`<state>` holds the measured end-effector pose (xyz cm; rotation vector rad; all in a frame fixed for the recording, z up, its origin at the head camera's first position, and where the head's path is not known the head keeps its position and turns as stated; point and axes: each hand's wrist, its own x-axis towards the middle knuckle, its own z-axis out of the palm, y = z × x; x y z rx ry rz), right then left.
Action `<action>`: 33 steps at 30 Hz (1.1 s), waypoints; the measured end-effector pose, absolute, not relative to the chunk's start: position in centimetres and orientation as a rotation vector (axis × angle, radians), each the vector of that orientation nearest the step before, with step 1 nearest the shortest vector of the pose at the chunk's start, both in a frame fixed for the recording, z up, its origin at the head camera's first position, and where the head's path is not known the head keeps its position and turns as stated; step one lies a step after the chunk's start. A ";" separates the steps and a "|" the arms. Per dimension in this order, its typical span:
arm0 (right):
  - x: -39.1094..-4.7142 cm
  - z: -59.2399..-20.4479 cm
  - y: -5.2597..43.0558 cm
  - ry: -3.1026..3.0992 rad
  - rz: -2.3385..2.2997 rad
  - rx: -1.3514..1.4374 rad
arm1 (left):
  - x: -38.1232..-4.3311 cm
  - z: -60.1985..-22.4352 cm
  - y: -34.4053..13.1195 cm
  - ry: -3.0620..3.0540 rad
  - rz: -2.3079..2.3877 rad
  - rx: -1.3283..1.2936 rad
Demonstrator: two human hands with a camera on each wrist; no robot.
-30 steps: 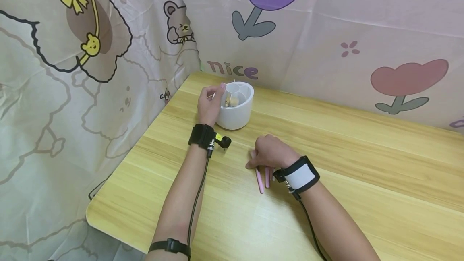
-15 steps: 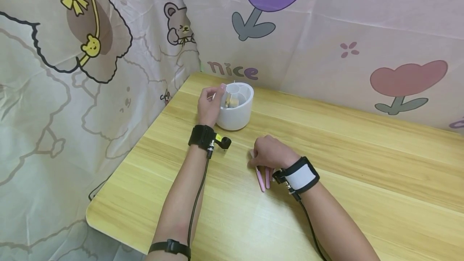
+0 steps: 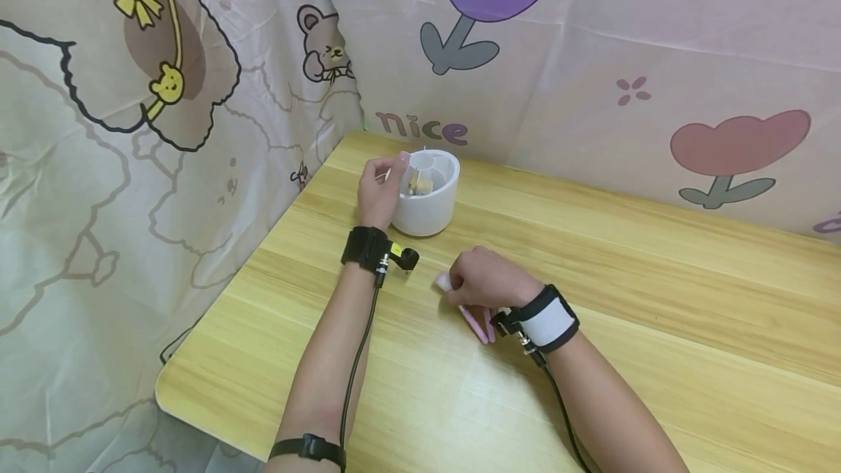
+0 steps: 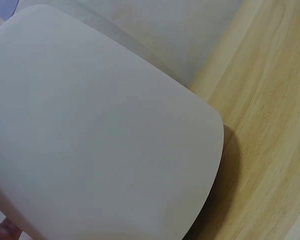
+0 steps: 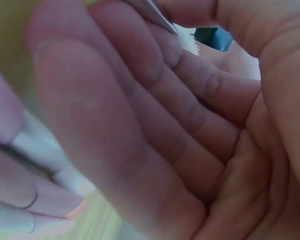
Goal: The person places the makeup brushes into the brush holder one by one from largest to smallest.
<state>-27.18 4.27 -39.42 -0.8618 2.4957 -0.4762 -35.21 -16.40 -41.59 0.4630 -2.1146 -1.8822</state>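
My left hand (image 3: pixel 381 192) grips the rim of a white round desk organizer (image 3: pixel 427 214), thumb at the top edge and fingers curled. In the left wrist view the organizer's smooth wall (image 4: pixel 105 120) fills most of the picture, with fingertips at the lower left corner. Over the table to the right, my right hand (image 3: pixel 489 277) is curled, pinching what looks like a makeup brush; its pale tip (image 3: pixel 443 281) shows past the fingers. Slim pink handles (image 3: pixel 474 325) stick out below that hand. The right wrist view shows the curled fingers (image 5: pixel 90 100) close up, with pink and white pieces (image 5: pixel 30 195) at left.
Inside the organizer are dividers and several small gold-coloured items (image 3: pixel 420 185). The wood-grain table (image 3: pixel 657 276) meets a printed cloth (image 3: pixel 591 93) at the back and another at the left. A cable (image 3: pixel 358 356) runs along each forearm.
The right hand has shifted slightly left, and the pale tip now sticks out further to the left. The pink handles have slanted and drawn together at their lower ends. The left hand stays on the organizer.
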 end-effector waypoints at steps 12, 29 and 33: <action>-27.0 -39.0 4.1 2.443 -0.561 -1.005 | -35.2 -41.7 -16.4 -2.106 -1.883 0.457; -27.3 -39.0 4.4 2.395 -0.767 -1.076 | -35.1 -41.6 -16.3 -2.086 -1.889 0.438; -27.6 -39.3 4.4 2.387 -0.815 -1.082 | -35.2 -41.6 -16.3 -2.086 -1.886 0.438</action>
